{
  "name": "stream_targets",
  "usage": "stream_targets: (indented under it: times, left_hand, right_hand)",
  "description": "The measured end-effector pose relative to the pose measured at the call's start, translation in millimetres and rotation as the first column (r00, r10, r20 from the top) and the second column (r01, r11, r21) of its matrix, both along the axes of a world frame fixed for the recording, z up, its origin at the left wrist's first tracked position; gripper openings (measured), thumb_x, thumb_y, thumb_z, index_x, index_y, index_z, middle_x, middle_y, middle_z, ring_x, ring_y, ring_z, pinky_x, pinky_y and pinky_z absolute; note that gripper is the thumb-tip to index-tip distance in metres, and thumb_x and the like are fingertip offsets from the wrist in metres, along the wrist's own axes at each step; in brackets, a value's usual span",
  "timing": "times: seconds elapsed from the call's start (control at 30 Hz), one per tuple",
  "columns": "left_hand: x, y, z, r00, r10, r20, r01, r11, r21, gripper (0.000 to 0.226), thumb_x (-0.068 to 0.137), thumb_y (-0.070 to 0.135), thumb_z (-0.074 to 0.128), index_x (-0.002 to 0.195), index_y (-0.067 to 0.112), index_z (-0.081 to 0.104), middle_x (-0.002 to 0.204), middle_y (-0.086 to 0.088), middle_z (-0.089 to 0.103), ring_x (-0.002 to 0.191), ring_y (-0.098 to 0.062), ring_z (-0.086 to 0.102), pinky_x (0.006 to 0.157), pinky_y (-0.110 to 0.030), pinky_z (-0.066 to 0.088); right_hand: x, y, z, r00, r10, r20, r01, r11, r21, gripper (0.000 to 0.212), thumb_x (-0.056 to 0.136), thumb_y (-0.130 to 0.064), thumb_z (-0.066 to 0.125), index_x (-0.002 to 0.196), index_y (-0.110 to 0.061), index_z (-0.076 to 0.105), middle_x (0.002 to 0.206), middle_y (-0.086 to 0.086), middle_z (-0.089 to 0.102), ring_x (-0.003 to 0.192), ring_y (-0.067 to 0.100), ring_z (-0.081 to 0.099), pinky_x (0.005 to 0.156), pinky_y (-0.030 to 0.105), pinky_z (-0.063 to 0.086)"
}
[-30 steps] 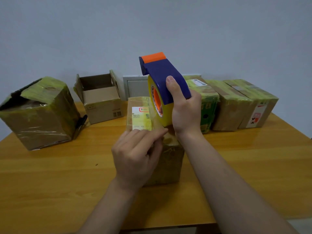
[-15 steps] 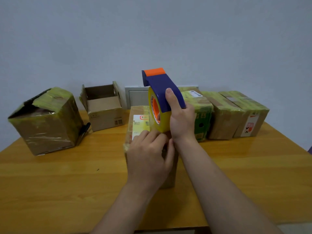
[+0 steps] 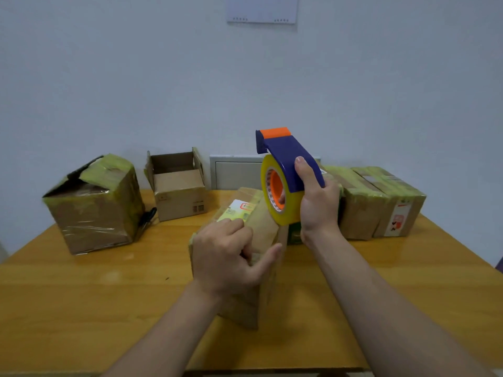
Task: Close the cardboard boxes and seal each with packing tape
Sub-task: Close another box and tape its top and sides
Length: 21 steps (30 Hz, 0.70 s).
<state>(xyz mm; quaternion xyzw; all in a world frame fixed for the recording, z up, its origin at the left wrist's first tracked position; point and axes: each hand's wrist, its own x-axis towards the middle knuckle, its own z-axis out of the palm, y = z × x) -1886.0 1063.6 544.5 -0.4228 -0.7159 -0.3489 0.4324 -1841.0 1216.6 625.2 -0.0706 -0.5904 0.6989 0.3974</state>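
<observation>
We count six cardboard boxes [image 3: 178,186] on the table, one tape dispenser [image 3: 285,175], two hands, one wall sheet [image 3: 261,9].

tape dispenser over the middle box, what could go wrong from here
1. The left hand pins the box near its front; a hard pull by the right hand on the dispenser could tip or slide it.
2. The left thumb lies near the tape's path and might get stuck under the strip.
3. The strip may wrinkle over the label.
</observation>
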Motion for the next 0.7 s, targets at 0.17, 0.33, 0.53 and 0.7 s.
stream_targets:
  times: [0.17,0.33,0.53,0.7]
  left_hand:
    - [-34.7,-28.6,3.5,0.984,-0.161,0.071,0.167,0.983,-0.082,0.052,0.087,0.066,0.062,0.067,0.020,0.055,0.072,0.007,0.052,0.066,-0.007,0.046,0.048,-0.029,0.040]
    - [-26.6,-45.6,6.1,0.973,-0.068,0.220,0.123,0.960,-0.250,0.056,0.080,0.081,0.063,0.101,0.033,0.081,0.103,0.015,0.060,0.094,-0.005,0.049,0.066,-0.023,0.045]
    - [-17.0,-56.6,12.9,0.967,-0.096,0.234,0.164,0.942,-0.293,0.025,0.090,0.054,0.068,0.092,0.032,0.080,0.102,0.021,0.066,0.102,-0.006,0.055,0.078,-0.027,0.047]
    - [-32.5,-101.2,15.7,0.893,-0.121,0.433,0.227,0.952,-0.203,0.008,0.088,0.034,0.068,0.087,0.032,0.076,0.106,0.026,0.071,0.117,-0.006,0.058,0.096,-0.039,0.047]
  right_hand:
    - [5.4,-0.2,4.1,0.999,0.032,-0.010,-0.031,0.997,0.067,0.018,0.099,-0.036,0.062,0.101,-0.022,0.073,0.088,-0.002,0.078,0.084,0.018,0.074,0.071,0.033,0.061]
    - [3.1,-9.1,8.7,1.000,0.017,-0.015,-0.016,0.999,0.041,0.020,0.097,-0.041,0.065,0.097,-0.023,0.073,0.086,-0.003,0.078,0.082,0.018,0.074,0.071,0.033,0.061]
    - [-8.3,-36.2,3.7,1.000,0.020,0.003,-0.020,1.000,-0.001,0.034,0.082,-0.055,0.064,0.095,-0.024,0.072,0.087,-0.002,0.078,0.086,0.021,0.074,0.075,0.037,0.062]
    - [-3.1,-37.5,6.1,0.997,0.063,-0.033,-0.062,0.998,0.031,0.036,0.084,-0.049,0.065,0.094,-0.016,0.075,0.084,0.005,0.077,0.078,0.021,0.072,0.069,0.036,0.058]
